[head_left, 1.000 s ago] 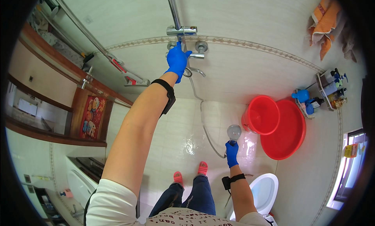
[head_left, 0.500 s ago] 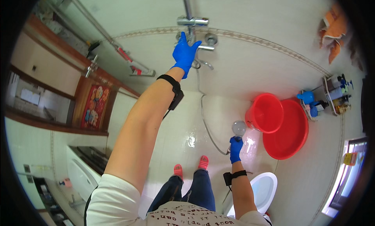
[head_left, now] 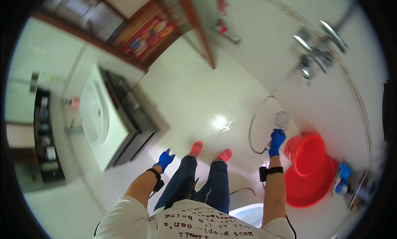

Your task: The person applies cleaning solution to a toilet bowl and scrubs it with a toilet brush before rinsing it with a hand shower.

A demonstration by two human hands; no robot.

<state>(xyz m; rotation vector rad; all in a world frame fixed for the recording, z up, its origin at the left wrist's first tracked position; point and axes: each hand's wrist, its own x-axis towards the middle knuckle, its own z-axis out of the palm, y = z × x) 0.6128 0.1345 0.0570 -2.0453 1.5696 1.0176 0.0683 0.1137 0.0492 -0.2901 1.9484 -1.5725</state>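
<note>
My right hand (head_left: 277,142), in a blue glove, is closed round the handle of a shower head (head_left: 282,120). The round, pale head sticks out past my fingers over the wet floor. From its handle a thin metal hose (head_left: 250,129) loops up toward the chrome shower mixer (head_left: 317,53) on the wall. My left hand (head_left: 166,159), gloved in blue too, hangs low beside my left leg. Its fingers are partly apart and hold nothing.
Close to my right hand, a red bucket (head_left: 306,154) stands by a wide red basin (head_left: 308,189). Beyond them is a bottle rack (head_left: 359,191). A washbasin cabinet (head_left: 124,123) juts out at left; a toilet (head_left: 250,214) is close to my legs. A squeegee-like tool (head_left: 225,30) leans far off.
The view has turned left and blurred. My left hand has left the shower mixer and dropped to my side. My right hand still holds the shower head.
</note>
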